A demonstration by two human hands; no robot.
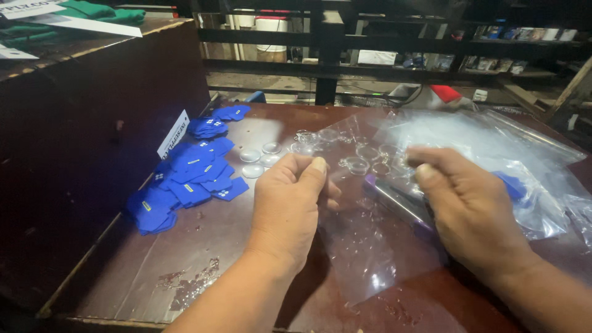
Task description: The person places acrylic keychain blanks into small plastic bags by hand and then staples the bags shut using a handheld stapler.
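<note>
My left hand (288, 206) is pinched, thumb against fingers, on the edge of a clear plastic bag (364, 246) that lies over the dark red-brown table (185, 259). My right hand (470, 209) grips the same bag at its right side, fingers curled. Under the plastic, between my hands, lies a purple-tipped tube-like item (394, 200). Several clear round domes (260, 161) sit just beyond my left hand, some loose, some under plastic (364, 157).
A heap of small blue patches (188, 179) covers the table's left side beside a white label card (173, 134). More clear bags (524, 154) lie at the right. A dark box wall (92, 135) rises at left, a railing (327, 49) behind.
</note>
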